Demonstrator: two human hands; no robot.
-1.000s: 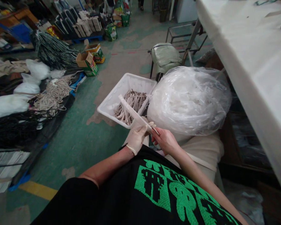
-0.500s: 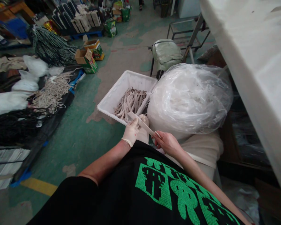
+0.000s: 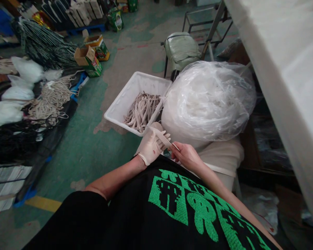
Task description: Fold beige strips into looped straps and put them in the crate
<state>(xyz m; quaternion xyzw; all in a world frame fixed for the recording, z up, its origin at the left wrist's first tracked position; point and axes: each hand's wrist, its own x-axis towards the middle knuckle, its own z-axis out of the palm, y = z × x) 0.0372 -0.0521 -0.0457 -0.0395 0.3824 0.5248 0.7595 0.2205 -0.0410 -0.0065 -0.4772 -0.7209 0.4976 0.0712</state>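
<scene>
My left hand (image 3: 151,143), in a white glove with a small red mark, is turned palm up with its fingers stretched out. Across its palm and fingers lies a flat off-white strap (image 3: 163,139). My bare right hand (image 3: 185,152) pinches the strap's near end between thumb and fingers. Just beyond the left hand, a white plastic bin (image 3: 120,108) holds a tangle of similar pale straps (image 3: 143,110). A rounded beige thing (image 3: 158,125) shows partly behind the left fingers; I cannot tell what it is.
A large plastic-wrapped white bundle (image 3: 208,104) stands right of the bin. A pale table (image 3: 279,62) edges the right side. Beyond are a green wrapped bale (image 3: 182,50) and open cartons (image 3: 87,60). Cord heaps (image 3: 50,99) lie on the left.
My left hand has opened from its grip on the strap and turned palm up, fingers spread. The right hand keeps its pinch. The view has shifted slightly.
</scene>
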